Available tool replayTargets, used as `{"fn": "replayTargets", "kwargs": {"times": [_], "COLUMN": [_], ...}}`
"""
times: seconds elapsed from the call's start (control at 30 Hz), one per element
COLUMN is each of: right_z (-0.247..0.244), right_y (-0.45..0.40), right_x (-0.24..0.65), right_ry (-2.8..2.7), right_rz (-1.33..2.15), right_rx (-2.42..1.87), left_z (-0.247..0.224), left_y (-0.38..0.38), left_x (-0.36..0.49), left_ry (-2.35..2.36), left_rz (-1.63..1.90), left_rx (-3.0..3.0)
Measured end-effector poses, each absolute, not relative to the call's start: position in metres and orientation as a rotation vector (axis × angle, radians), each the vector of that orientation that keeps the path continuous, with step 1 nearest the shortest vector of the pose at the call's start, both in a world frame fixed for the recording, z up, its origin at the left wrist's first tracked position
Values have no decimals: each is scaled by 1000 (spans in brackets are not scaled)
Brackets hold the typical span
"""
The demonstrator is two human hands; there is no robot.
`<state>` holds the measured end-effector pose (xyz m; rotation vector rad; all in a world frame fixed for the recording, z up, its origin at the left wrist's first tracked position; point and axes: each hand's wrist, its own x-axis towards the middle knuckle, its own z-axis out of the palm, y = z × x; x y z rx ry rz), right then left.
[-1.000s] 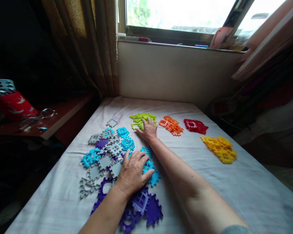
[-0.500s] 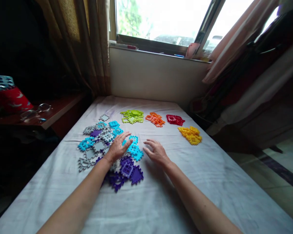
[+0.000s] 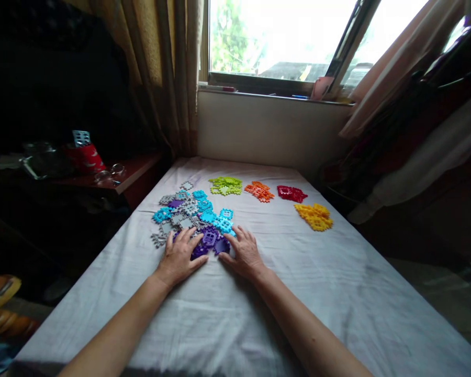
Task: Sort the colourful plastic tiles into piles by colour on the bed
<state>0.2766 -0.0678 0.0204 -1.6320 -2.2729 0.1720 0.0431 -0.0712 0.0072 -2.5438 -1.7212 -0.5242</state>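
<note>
My left hand [image 3: 181,256] lies with fingers spread at the near edge of a mixed heap of notched plastic building tiles. My right hand [image 3: 243,250] is at the heap's right side, fingers apart, beside the purple tiles [image 3: 210,237]. Light blue tiles [image 3: 223,224] sit just beyond its fingertips. Grey tiles [image 3: 180,220] fill the heap's left and middle, with a few blue and purple ones among them. Neither hand grips a tile; the left fingers hide part of the heap.
Sorted piles of green tiles [image 3: 225,185], orange tiles [image 3: 259,191], red tiles [image 3: 291,193] and yellow tiles [image 3: 314,216] lie along the far and right side of the cloth-covered table [image 3: 322,303]. Glasses [image 3: 110,174] and a red container [image 3: 87,158] stand on a side table at left.
My left hand has drawn back from over the heap to its near edge. My right hand has come against the right side, and the purple tiles now sit closer in to the heap.
</note>
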Motion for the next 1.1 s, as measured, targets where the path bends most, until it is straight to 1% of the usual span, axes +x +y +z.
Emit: {"fn": "replayTargets", "kwargs": {"times": [0.17, 0.33, 0.63, 1.1], "right_z": [12, 0, 4, 10], "right_y": [-59, -59, -64, -65], "right_x": [266, 272, 272, 272], "right_ry": [-2090, -1904, -1946, -1957], "right_rz": [116, 113, 76, 103], "right_rx": [-1696, -1691, -1676, -1747], "left_z": [12, 8, 4, 8], "left_y": [-47, -52, -66, -83], "left_x": [49, 37, 35, 33], "left_ry": [-1779, -1741, -1913, -1866], "left_rz": [-685, -842, -718, -719], "left_rx": [-2348, -2238, -2149, -2263]}}
